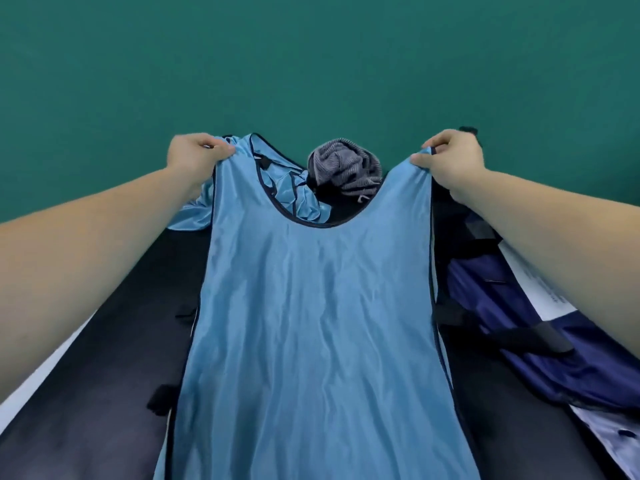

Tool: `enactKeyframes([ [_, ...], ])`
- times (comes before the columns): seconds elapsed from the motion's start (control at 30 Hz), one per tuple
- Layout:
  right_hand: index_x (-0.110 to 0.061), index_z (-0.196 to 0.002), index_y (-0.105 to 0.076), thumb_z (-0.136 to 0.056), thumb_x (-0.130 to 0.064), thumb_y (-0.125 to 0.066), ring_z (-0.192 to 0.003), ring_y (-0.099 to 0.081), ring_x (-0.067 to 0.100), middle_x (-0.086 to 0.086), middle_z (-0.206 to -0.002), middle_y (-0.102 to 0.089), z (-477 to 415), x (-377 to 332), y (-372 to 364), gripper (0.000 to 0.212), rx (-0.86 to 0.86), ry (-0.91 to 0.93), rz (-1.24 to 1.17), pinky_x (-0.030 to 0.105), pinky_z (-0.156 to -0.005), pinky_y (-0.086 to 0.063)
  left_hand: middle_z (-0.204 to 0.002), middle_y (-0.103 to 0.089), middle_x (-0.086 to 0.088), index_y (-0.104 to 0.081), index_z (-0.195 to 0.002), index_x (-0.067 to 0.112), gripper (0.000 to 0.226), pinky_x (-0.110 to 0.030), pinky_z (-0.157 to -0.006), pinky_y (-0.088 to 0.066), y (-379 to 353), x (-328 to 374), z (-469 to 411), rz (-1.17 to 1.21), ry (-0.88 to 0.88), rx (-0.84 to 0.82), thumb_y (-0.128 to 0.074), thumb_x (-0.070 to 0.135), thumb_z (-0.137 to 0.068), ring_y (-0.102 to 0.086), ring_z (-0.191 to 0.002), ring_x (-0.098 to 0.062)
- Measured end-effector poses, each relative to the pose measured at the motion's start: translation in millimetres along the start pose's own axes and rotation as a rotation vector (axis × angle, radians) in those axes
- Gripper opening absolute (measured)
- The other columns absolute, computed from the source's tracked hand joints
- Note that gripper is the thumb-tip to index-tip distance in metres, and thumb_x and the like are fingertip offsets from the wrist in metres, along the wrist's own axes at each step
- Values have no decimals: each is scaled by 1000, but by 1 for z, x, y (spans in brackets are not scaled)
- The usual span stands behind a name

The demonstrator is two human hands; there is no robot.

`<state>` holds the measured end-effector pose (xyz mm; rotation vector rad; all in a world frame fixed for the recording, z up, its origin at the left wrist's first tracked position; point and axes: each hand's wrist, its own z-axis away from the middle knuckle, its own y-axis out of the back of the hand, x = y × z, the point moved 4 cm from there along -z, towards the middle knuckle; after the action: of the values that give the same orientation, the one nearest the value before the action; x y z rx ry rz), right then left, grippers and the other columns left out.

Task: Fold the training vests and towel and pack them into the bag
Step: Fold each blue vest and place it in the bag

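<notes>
A light blue training vest point(311, 323) with dark trim hangs stretched out in front of me over the black table point(104, 341). My left hand point(197, 152) pinches its left shoulder strap and my right hand point(450, 161) pinches its right one. Behind the neckline a second light blue vest point(294, 192) lies crumpled on the table. A grey striped towel point(346, 164) sits bunched at the far end. The navy blue bag point(554, 341) with black straps lies at the right, partly hidden by my right forearm.
A green floor point(311, 64) stretches beyond the table's far edge. White paper or fabric point(540, 285) lies under the bag along the right side. A pale strip point(34, 386) runs along the table's left edge.
</notes>
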<state>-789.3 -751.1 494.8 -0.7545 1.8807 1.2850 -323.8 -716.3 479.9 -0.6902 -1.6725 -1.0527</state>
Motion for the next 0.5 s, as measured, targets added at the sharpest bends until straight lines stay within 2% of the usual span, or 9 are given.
enactKeyframes([
  [0.1,-19,-103,-72,-83,-28,-88,-81,-66,15,1,-98,-73,-14,0,-3,27,84,61,18,30,-76,-59,-98,-79,7,-82,-102,17,13,-12,-57,-49,-9,0,-16,18,-49,59,-83,26,-94,-53,-49,8],
  [0.17,-21,-104,-71,-84,-30,-86,-79,-63,13,-1,-97,-70,-19,2,-6,26,121,87,24,27,-75,-57,-100,-80,3,-82,-103,17,13,-12,-58,-47,-12,-1,-24,51,-65,72,-82,26,-94,-52,-48,7],
  [0.27,-20,-109,-71,-88,-28,-83,-77,-60,10,-4,-96,-66,-16,13,-15,25,88,101,65,20,-67,-49,-105,-81,1,-83,-100,18,16,-22,-82,-58,-15,-15,-27,58,-47,59,-86,30,-90,-66,-78,-5],
  [0.3,-19,-110,-71,-89,-27,-82,-77,-59,11,-3,-96,-66,-14,17,-19,25,64,101,84,22,-66,-49,-106,-81,0,-83,-99,18,17,-25,-84,-57,-16,-21,-27,52,-36,46,-88,31,-89,-66,-84,-9],
  [0.37,-18,-113,-71,-91,-23,-80,-83,-62,16,1,-101,-67,-11,28,-24,24,19,88,126,26,-70,-50,-107,-81,-1,-82,-94,21,16,-30,-80,-56,-18,-34,-25,18,-10,27,-89,34,-87,-64,-81,-11],
  [0.43,-17,-122,-69,-94,-18,-76,-92,-62,19,4,-110,-67,-8,37,-29,28,-9,70,195,28,-80,-50,-107,-81,2,-81,-93,23,16,-32,-67,-51,-19,-43,-23,-55,22,6,-89,35,-87,-58,-69,-11],
  [0.5,-16,-138,-60,-96,-16,-72,-102,-60,21,6,-120,-67,-6,42,-34,44,-67,65,300,28,-88,-48,-110,-78,3,-80,-104,22,24,-30,-58,-45,-21,-52,-20,-159,51,-16,-88,37,-88,-49,-59,-13],
])
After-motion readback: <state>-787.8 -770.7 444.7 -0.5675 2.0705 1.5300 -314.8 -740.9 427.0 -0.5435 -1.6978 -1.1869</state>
